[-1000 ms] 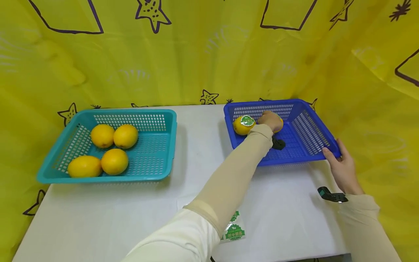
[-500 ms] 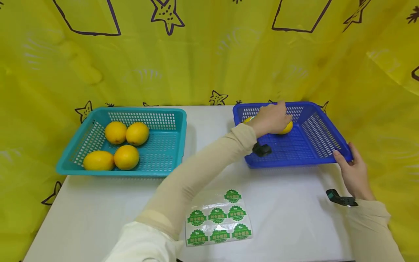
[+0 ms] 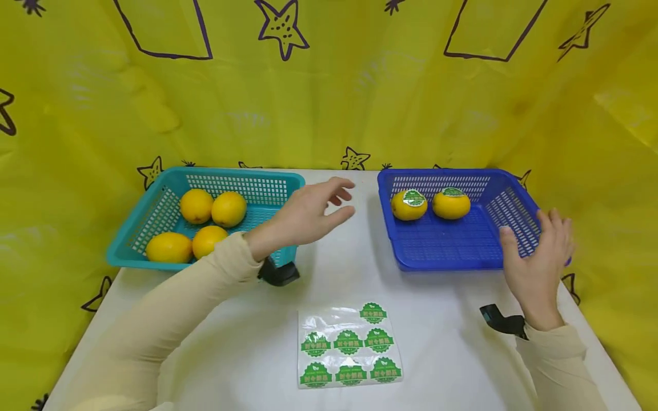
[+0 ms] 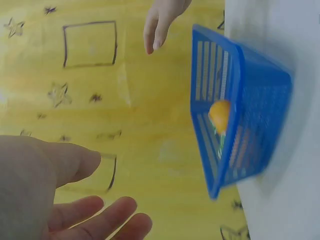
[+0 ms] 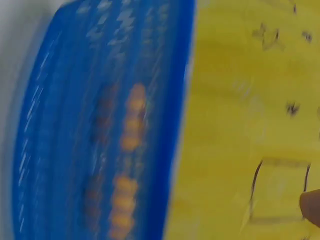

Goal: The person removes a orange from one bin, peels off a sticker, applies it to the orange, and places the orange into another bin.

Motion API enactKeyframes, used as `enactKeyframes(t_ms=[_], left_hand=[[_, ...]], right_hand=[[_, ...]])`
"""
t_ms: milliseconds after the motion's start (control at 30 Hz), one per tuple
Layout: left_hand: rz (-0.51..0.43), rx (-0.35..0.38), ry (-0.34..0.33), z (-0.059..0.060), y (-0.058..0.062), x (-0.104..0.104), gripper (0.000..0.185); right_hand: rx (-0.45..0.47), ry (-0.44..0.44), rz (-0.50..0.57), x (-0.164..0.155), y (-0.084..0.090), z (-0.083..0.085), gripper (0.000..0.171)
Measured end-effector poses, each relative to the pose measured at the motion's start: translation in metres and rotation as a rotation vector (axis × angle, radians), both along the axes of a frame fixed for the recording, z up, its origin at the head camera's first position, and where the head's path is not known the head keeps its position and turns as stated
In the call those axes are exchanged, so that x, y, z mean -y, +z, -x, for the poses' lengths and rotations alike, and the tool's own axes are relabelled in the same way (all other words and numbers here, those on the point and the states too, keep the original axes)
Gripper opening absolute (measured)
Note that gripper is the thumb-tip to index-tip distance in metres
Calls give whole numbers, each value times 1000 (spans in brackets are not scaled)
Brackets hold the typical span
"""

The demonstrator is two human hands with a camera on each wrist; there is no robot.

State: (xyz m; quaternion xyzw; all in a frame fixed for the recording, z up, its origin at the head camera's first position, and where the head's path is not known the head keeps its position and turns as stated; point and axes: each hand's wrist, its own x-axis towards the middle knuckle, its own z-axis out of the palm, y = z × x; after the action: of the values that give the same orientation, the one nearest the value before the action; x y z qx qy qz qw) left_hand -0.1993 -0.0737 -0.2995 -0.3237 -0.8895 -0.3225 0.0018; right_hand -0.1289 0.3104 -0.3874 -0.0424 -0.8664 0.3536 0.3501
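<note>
My left hand (image 3: 313, 211) hangs above the gap between the baskets, over the teal basket's right rim, its fingers loosely bent around nothing. My right hand (image 3: 540, 262) is raised at the right front corner of the blue basket (image 3: 452, 265), fingers spread; whether it still touches the rim I cannot tell. Inside the blue basket lie two yellow, lemon-like fruits, a left one (image 3: 406, 211) and a right one (image 3: 451, 208), each bearing a green-and-white sticker. The teal basket (image 3: 115, 251) holds several plain yellow fruits (image 3: 168, 248), partly behind my left forearm.
A sheet of green round stickers (image 3: 349, 348) lies on the white table (image 3: 437, 342) near the front. A yellow patterned curtain (image 3: 319, 103) hangs behind the table. Dark wrist-worn devices (image 3: 280, 274) stick out below both hands.
My left hand has left the right-hand fruit in the blue basket and moved left toward the teal basket. The right hand has loosened its grip on the blue rim and lifted.
</note>
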Motion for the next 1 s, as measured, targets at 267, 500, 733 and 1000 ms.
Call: enactKeyframes(t_ms=[267, 500, 733, 1000], left_hand=[[-178, -127, 249, -30, -23, 131, 39], [-182, -319, 656, -52, -48, 235, 37], [-146, -143, 843, -61, -74, 287, 54], [-285, 147, 856, -64, -102, 313, 69]], right_hand=[[-58, 401, -26, 102, 13, 7, 59], [16, 812, -59, 199, 15, 22, 51], [297, 1067, -29, 283, 33, 50, 47], [618, 1066, -225, 389, 41, 90, 52]])
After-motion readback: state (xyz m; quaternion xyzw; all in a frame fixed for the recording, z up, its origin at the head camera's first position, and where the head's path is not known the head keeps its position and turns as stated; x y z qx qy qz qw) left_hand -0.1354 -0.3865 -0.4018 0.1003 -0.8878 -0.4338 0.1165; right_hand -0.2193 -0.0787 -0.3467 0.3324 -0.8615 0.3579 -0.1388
